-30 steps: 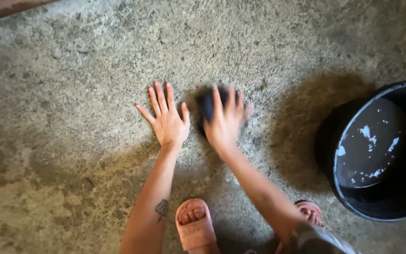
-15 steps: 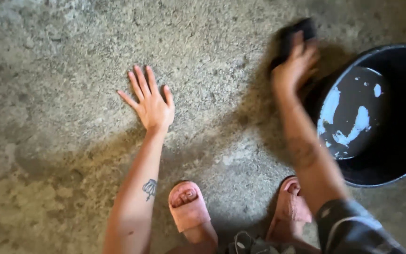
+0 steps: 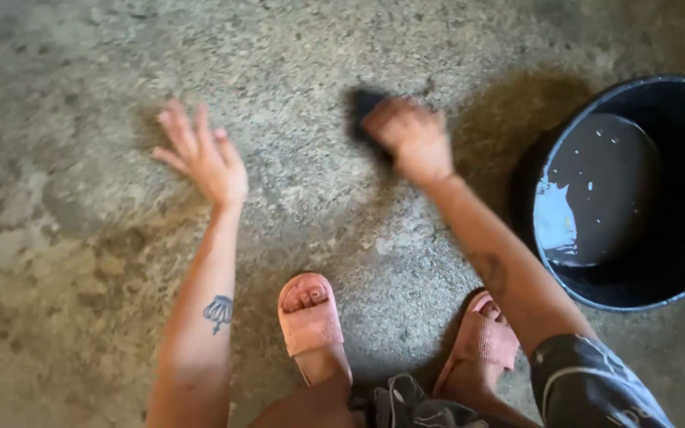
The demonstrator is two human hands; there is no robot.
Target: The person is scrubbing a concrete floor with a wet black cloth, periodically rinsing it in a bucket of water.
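— Just above the frame's centre, the right hand (image 3: pixel 410 139) is closed over a dark scrubbing pad (image 3: pixel 365 105), pressing it onto the rough concrete floor (image 3: pixel 81 317).
— And the left hand (image 3: pixel 204 158)?
— Fingers spread, palm braced flat on the floor at centre left.
— What could go wrong?
— My guess: the floor looks damp, so that braced palm could slide. The pink slippers (image 3: pixel 308 313) at bottom centre could slip too.
— And the black bucket (image 3: pixel 552 143)?
— Holding water at the right edge, close to the right forearm; a wide stroke could knock it.
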